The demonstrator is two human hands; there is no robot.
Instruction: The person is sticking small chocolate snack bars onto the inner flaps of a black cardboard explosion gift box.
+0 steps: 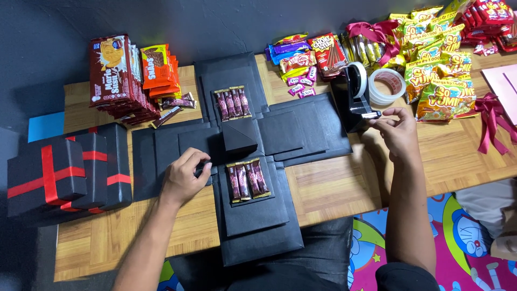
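- Pressing left hand, fingers curled together, on unfolded black box, wooden table.
- Pinching at black tape dispenser with right hand.
- Sitting over dark floor, cartoon mat.

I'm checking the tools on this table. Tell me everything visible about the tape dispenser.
The tape dispenser is a black, plastic-looking desktop type holding a roll of clear tape at its top. It stands upright on the wooden table, at the edge of the unfolded black box. The right hand pinches at its cutter end.
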